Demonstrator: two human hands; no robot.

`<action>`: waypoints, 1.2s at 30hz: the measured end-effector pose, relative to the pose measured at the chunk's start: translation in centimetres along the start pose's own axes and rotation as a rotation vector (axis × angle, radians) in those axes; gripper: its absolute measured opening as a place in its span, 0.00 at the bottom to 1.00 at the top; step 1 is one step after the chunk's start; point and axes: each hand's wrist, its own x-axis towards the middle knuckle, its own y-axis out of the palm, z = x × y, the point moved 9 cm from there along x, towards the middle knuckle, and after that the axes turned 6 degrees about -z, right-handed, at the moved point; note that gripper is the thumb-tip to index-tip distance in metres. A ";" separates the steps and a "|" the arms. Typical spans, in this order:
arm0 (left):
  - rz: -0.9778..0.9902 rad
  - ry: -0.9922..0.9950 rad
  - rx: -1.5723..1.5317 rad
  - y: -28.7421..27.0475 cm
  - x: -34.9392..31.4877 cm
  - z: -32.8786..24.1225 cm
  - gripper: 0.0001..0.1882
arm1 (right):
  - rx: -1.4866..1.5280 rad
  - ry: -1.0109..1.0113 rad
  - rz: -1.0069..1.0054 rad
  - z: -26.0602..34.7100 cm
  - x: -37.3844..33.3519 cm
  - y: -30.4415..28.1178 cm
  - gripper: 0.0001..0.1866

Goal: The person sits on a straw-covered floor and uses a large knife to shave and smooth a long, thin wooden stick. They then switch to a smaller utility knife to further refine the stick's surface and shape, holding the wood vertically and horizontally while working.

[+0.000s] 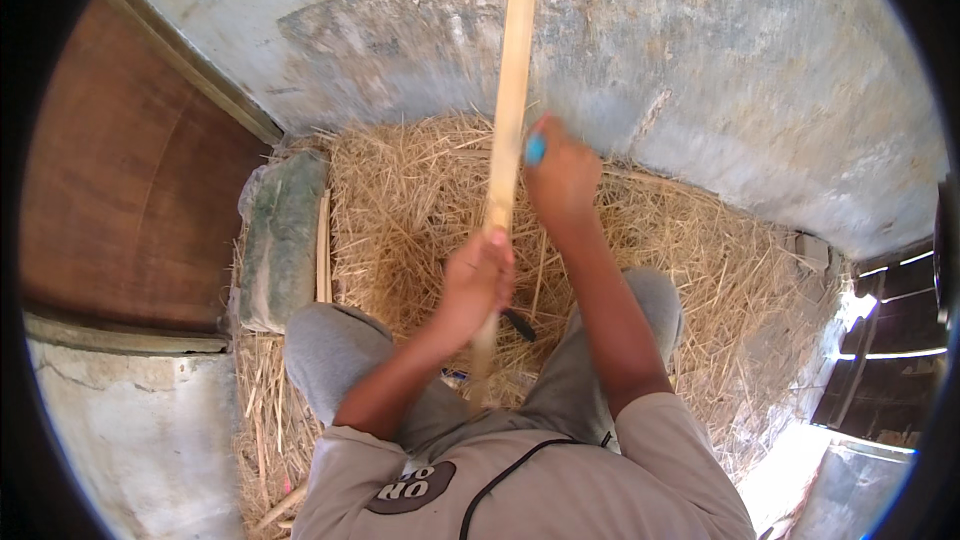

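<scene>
Along the far side of this corner, a broad, grey-white, stained plaster wall [700, 60] is rising behind a loose, golden layer of dry straw [400, 175] that is covering the ground. A person, seen from above, is sitting or crouching there, bent legs in grey cloth trousers [335, 350] spreading to either side. Between the knees, a long, narrow, pale yellow strip of wood or bamboo [514, 70] is running almost straight away from the body, its long axis leaning slightly rightward and passing out of view at the top; its blurred near end is pointing toward the lap. The bare left hand [478, 275], nearer to the body, is wrapping its fingers around the strip's lower part. The bare right hand [563, 175] is hovering farther out, so the strip is lying just to the left of its fingers. Below the left hand, a small, narrow, black piece [520, 326] is showing. The right fingers are clenching around a smaller, rounded, bright blue object [535, 149]; blur is hiding its full shape, and whether it is touching the strip cannot be told.
</scene>
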 end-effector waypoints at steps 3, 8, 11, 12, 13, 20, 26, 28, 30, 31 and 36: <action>0.219 0.229 0.278 5.5 -3.4 2.9 0.17 | 0.194 0.615 0.073 -8.3 2.6 0.0 0.18; 0.399 0.035 0.106 6.4 -3.5 -1.0 0.15 | 0.258 0.273 -0.245 -6.5 3.7 -5.5 0.16; 0.328 -0.032 -0.099 2.8 -3.1 -4.4 0.16 | 0.312 0.398 -0.073 -5.8 3.1 -4.6 0.19; 0.296 -0.044 -0.169 1.8 -3.1 -5.6 0.17 | 0.331 0.397 -0.076 -5.5 3.1 -4.7 0.19; 0.279 -0.036 -0.164 1.3 -2.7 -6.7 0.17 | 0.352 0.395 -0.078 -5.3 3.1 -4.7 0.19; 0.138 0.010 -0.079 -1.8 0.3 -6.2 0.21 | 0.574 0.171 -0.036 1.9 0.2 -4.3 0.14; 0.258 -0.036 -0.168 -1.8 -0.6 -3.0 0.22 | 0.522 -0.264 0.034 6.6 -3.6 -2.7 0.10; 0.255 -0.032 -0.143 -2.1 -0.4 -3.3 0.22 | 0.484 -0.189 0.227 6.8 -3.3 -1.1 0.11; 0.285 -0.089 -0.189 -2.4 -0.5 -2.9 0.22 | 0.416 -0.195 0.286 6.9 -3.2 -0.5 0.11; 0.301 -0.115 -0.210 -2.6 -0.5 -2.8 0.22 | 0.369 -0.238 0.248 7.2 -3.1 -0.7 0.12; 0.272 -0.142 -0.231 -2.9 -0.6 -2.6 0.22 | 0.360 -0.233 0.168 7.7 -2.5 -1.1 0.14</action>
